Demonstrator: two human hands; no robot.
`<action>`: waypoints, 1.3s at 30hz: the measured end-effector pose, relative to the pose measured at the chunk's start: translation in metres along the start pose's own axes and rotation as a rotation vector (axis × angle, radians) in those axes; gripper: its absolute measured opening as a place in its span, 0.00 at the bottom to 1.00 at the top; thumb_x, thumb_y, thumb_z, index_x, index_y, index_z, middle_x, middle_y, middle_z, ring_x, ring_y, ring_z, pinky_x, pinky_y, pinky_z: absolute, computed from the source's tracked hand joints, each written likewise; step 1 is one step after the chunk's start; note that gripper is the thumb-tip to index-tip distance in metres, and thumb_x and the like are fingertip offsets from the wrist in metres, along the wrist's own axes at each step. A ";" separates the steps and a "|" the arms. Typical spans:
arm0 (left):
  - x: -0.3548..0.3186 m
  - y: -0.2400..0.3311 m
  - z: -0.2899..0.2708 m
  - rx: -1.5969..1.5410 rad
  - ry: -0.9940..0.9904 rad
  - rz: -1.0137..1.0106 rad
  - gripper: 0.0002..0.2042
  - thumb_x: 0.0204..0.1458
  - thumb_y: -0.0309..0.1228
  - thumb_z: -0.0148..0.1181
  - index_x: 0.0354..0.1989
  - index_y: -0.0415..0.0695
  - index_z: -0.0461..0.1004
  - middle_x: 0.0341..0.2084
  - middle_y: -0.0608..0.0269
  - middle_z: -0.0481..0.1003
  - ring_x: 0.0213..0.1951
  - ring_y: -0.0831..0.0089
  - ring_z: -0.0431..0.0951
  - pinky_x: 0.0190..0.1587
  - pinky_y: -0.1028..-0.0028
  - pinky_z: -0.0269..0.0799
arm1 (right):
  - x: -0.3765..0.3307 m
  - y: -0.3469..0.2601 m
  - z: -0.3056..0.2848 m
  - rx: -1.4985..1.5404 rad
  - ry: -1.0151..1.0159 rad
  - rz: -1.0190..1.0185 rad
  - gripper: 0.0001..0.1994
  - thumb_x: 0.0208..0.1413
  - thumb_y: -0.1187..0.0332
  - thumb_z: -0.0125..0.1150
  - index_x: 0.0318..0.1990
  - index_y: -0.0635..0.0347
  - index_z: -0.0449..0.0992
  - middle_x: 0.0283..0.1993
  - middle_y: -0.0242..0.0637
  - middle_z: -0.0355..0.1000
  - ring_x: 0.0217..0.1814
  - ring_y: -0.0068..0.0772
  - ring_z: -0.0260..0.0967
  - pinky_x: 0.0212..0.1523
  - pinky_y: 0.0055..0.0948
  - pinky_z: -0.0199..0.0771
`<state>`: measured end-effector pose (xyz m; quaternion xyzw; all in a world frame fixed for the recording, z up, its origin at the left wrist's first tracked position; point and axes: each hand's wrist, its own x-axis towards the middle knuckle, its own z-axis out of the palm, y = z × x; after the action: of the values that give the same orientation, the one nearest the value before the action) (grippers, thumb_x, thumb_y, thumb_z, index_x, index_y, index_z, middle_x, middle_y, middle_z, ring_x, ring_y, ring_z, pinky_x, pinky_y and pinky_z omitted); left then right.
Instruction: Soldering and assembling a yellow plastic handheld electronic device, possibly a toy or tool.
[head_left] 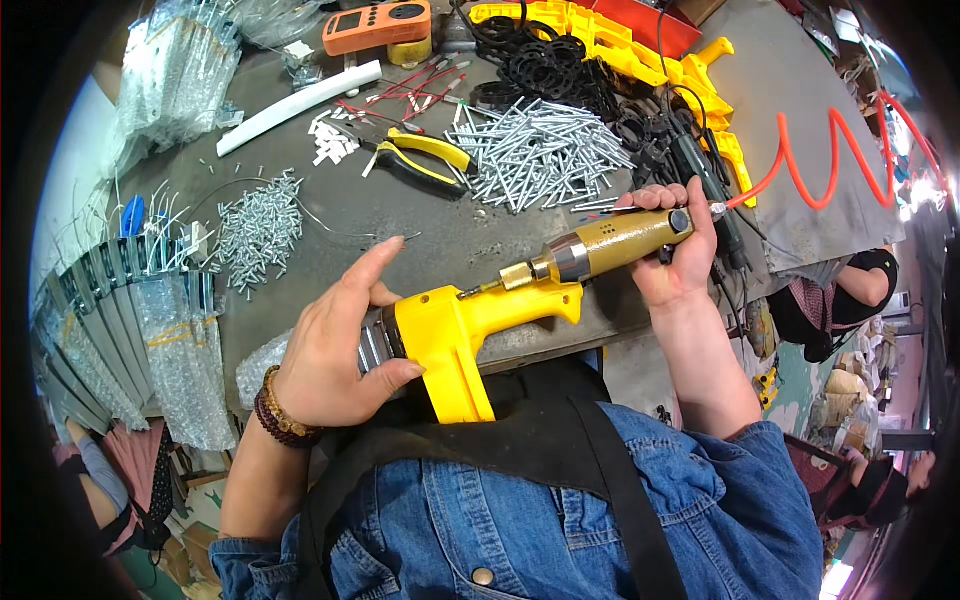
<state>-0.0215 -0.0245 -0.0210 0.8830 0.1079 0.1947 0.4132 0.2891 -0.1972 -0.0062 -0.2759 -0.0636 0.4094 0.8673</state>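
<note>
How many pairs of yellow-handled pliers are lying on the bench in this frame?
1. The pliers lie on the grey bench between the two screw piles, above the left hand. More could be hidden under the clutter along the far edge.

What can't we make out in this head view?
- Driver bit tip: sunk in the yellow housing, screw unseen.
- Housing's front end: covered by the left hand.
- Driver grip: wrapped by the right hand.
- Orange meter screen: too small, cut by the top edge.
</note>
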 end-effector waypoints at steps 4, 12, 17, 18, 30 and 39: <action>0.000 0.000 0.000 0.003 0.005 0.007 0.48 0.38 0.37 0.75 0.69 0.37 0.55 0.39 0.49 0.75 0.41 0.52 0.78 0.47 0.63 0.73 | 0.001 0.001 -0.002 0.022 -0.012 0.010 0.18 0.67 0.53 0.52 0.25 0.50 0.65 0.26 0.30 0.66 0.35 0.32 0.67 0.53 0.42 0.70; 0.001 0.002 0.001 -0.008 0.030 0.024 0.47 0.39 0.37 0.74 0.69 0.36 0.55 0.36 0.50 0.75 0.39 0.52 0.78 0.46 0.64 0.73 | 0.002 0.001 -0.002 0.019 -0.027 0.019 0.18 0.67 0.54 0.53 0.25 0.51 0.65 0.26 0.29 0.66 0.35 0.31 0.66 0.54 0.42 0.69; 0.002 0.002 0.001 -0.017 0.024 0.021 0.47 0.39 0.38 0.74 0.69 0.36 0.55 0.36 0.51 0.74 0.39 0.53 0.78 0.46 0.64 0.73 | 0.003 0.002 -0.002 0.025 -0.031 0.022 0.18 0.66 0.54 0.53 0.25 0.50 0.65 0.26 0.29 0.66 0.35 0.31 0.67 0.55 0.42 0.69; 0.002 0.002 0.001 -0.009 0.025 0.018 0.47 0.40 0.38 0.74 0.69 0.36 0.55 0.36 0.51 0.74 0.39 0.53 0.78 0.46 0.64 0.73 | 0.003 0.002 -0.002 0.022 -0.030 0.017 0.18 0.66 0.54 0.53 0.25 0.50 0.65 0.26 0.29 0.66 0.35 0.31 0.67 0.55 0.42 0.69; -0.001 0.001 0.001 -0.035 0.028 0.018 0.47 0.41 0.40 0.73 0.69 0.37 0.55 0.35 0.52 0.74 0.37 0.53 0.77 0.44 0.64 0.73 | 0.003 0.003 -0.003 0.023 -0.061 0.030 0.18 0.67 0.54 0.52 0.25 0.51 0.66 0.26 0.28 0.65 0.35 0.31 0.67 0.55 0.43 0.69; -0.004 0.003 -0.006 -0.029 0.005 0.016 0.51 0.36 0.40 0.77 0.69 0.37 0.54 0.37 0.51 0.75 0.40 0.54 0.78 0.47 0.64 0.73 | 0.005 0.003 0.005 -0.034 0.057 0.012 0.20 0.67 0.52 0.51 0.26 0.54 0.66 0.27 0.33 0.68 0.38 0.36 0.69 0.61 0.47 0.67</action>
<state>-0.0272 -0.0233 -0.0163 0.8774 0.0988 0.2018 0.4239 0.2885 -0.1899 -0.0042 -0.3024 -0.0439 0.4056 0.8614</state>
